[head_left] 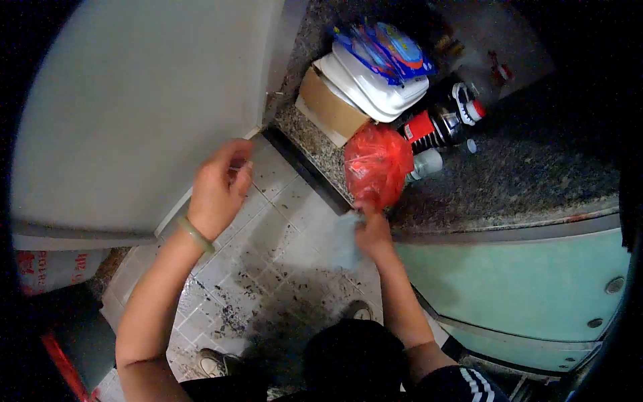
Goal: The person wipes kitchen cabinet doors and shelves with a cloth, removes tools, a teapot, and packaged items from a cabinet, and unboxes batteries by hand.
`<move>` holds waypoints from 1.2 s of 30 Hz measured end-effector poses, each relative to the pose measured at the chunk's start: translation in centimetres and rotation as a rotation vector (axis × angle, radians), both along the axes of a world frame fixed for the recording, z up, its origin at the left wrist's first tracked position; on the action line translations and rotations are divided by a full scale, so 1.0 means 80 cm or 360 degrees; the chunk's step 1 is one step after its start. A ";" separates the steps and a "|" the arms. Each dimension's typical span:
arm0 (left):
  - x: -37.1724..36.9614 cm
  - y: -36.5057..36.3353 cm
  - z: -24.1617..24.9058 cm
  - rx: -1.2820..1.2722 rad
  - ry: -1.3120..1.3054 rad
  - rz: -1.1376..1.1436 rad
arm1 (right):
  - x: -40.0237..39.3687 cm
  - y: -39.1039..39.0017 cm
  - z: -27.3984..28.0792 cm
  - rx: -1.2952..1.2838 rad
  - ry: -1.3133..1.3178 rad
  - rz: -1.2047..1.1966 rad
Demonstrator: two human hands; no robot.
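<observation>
My right hand (372,231) is closed at the counter's edge, with a pale blue-grey cloth (346,241), blurred, hanging from it. Its fingertips meet the lower end of a red plastic bag (378,164) on the speckled counter; whether they pinch the bag is unclear. Raised over the floor at the left is my left hand (224,177), its fingers curled but apart, with nothing seen in them. A bangle (195,234) circles that wrist.
Behind the bag, white lidded containers (378,87) rest by a cardboard box (331,104), under blue packaging (392,53). A dark bottle (439,127) lies alongside. Dark debris litters the tiled floor (268,234). Green cabinet doors (516,288) stand at the right, a pale panel (134,114) at the left.
</observation>
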State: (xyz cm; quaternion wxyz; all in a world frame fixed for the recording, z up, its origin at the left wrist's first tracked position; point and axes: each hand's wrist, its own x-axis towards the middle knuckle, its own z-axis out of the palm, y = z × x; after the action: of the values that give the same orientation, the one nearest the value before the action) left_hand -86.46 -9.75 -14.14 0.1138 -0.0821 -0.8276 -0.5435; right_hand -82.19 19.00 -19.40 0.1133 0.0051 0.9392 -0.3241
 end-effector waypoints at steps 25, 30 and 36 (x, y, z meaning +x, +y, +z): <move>0.199 -0.140 -0.092 0.0259 -0.1986 -0.0206 | 0.076 -0.038 -0.041 -0.0430 -0.0138 0.0574; 0.204 -0.215 -0.115 -0.0051 -0.0753 0.1149 | 0.129 -0.070 -0.052 -0.0706 -0.0592 0.1207; 0.150 -0.206 -0.023 0.0407 -0.0160 0.0637 | 0.136 -0.087 -0.041 -0.0652 -0.1004 0.1513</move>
State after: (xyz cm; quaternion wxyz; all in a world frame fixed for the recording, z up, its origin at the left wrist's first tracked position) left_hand -74.45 -26.23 -15.96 0.1875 0.1258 -0.7565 -0.6138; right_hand -71.35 12.02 -22.66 0.5173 -0.3412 0.6782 -0.3950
